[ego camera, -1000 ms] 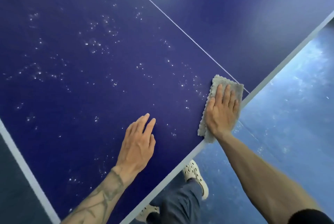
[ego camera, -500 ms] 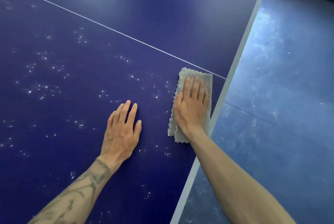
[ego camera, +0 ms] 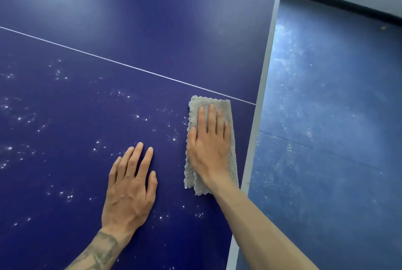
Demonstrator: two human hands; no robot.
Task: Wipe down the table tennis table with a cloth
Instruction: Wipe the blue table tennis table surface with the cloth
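Hands lie flat and apart on the dark blue table tennis table point(ego camera: 152, 36): the left hand point(ego camera: 130, 189) rests bare on the surface with fingers straight, and just beside it the right hand point(ego camera: 208, 145) presses, fingers extended, on the folded grey cloth point(ego camera: 232, 161) near the table's pale right edge. White specks point(ego camera: 65, 193) dot the surface on the near side of the thin white centre line point(ego camera: 108, 60), which passes just beyond the cloth. Past the edge lies a scuffed blue floor point(ego camera: 326, 117).
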